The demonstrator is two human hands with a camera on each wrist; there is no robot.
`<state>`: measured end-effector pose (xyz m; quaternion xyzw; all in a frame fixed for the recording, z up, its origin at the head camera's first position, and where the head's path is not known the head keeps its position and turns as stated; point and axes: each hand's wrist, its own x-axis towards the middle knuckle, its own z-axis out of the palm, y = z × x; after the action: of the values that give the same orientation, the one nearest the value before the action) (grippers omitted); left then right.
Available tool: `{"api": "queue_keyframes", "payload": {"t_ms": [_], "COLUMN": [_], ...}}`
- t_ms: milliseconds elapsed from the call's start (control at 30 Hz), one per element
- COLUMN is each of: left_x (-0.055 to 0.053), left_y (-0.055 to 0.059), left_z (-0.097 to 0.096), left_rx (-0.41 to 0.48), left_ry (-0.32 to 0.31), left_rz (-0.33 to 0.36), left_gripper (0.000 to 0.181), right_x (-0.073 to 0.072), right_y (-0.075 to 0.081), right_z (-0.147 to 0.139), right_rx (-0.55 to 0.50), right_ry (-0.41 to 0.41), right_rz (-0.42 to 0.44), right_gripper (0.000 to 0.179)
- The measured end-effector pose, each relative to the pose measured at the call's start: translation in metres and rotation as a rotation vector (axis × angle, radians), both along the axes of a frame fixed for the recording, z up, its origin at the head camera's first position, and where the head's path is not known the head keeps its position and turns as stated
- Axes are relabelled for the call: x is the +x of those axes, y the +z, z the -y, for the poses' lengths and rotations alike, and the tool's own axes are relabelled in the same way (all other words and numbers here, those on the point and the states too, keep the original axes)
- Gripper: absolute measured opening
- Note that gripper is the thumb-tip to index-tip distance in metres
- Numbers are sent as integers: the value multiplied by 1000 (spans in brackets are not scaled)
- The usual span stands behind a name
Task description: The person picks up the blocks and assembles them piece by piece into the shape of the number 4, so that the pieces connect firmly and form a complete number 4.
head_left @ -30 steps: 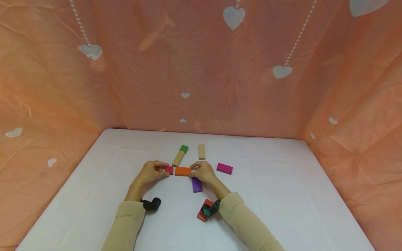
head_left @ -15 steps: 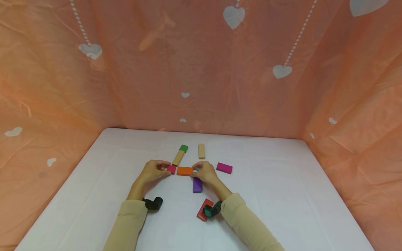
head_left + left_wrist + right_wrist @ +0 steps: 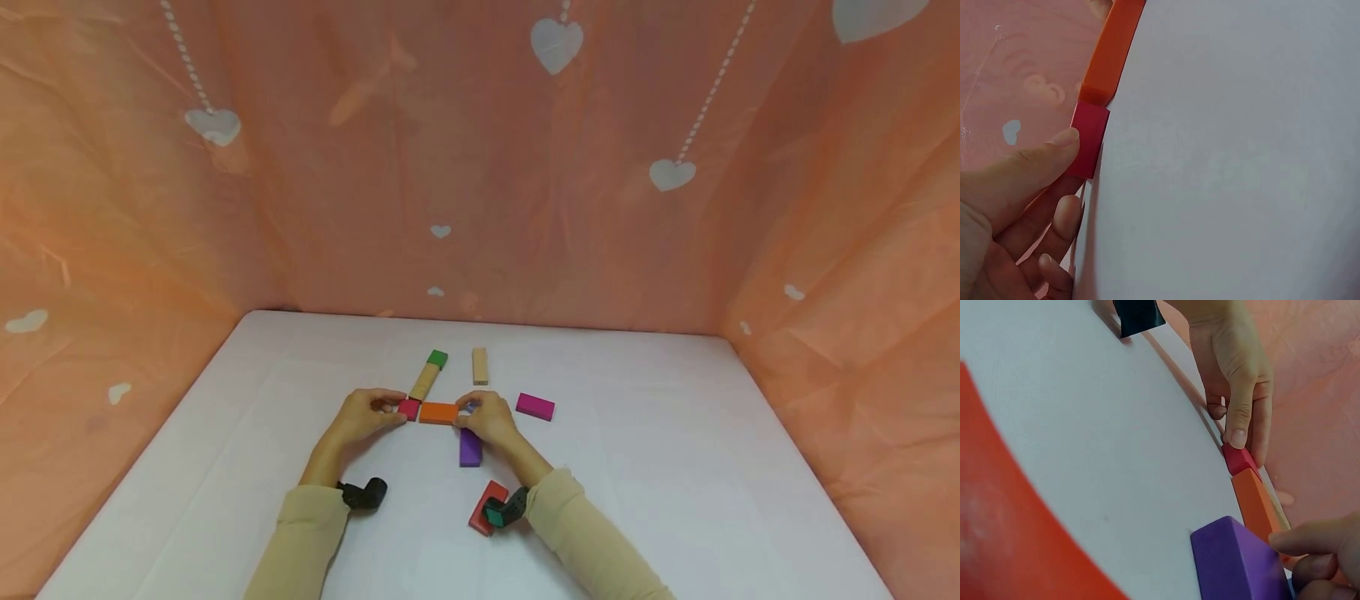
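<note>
In the head view my left hand [image 3: 366, 415] pinches a small crimson block [image 3: 408, 409] between thumb and fingers. My right hand [image 3: 489, 417] grips the right end of an orange block [image 3: 438, 413]. The two blocks sit end to end, and in the left wrist view the crimson block [image 3: 1090, 139] meets the orange one [image 3: 1112, 59]. A plain wooden block [image 3: 424, 382] slants away behind the crimson block, with a green block [image 3: 437, 359] at its far end. Just below the right hand lies a purple block [image 3: 470, 448]. Something blue [image 3: 471, 406] shows partly behind the right fingers.
Another plain wooden block [image 3: 480, 367] lies farther back on the white table [image 3: 645, 467]. To the right is a magenta block [image 3: 536, 407]. A red block [image 3: 478, 518] lies partly under the right wrist camera [image 3: 504, 510]. An orange heart-patterned cloth [image 3: 480, 167] surrounds the table.
The crimson block has shifted slightly right and the small gap between it and the orange block has narrowed. Both hands keep their holds. The head view has tilted a little.
</note>
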<state>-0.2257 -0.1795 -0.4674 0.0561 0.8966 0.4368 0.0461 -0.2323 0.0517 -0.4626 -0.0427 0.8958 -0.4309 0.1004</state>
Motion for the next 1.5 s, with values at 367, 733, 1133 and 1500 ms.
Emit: {"api": "queue_keyframes", "payload": {"t_ms": [367,733,1133,1500], "left_x": [1,2,0,4], "left_y": [4,5,5,7], "left_z": [-4,-4,-6,-8], "left_rx": [-3,-10,6,27], "left_ry": [5,9,4,8], "left_rz": [0,-4,1,-89], "left_gripper": [35,35,37,42], "right_x": [2,2,0,6], "right_y": [2,4,3,3], "right_z": [-1,0,0,-14], "right_rx": [-4,1,21,-63], "right_ry": [-15,-23,-25,41], "right_rz": [11,12,-14,16], "right_gripper": [29,29,31,35]}}
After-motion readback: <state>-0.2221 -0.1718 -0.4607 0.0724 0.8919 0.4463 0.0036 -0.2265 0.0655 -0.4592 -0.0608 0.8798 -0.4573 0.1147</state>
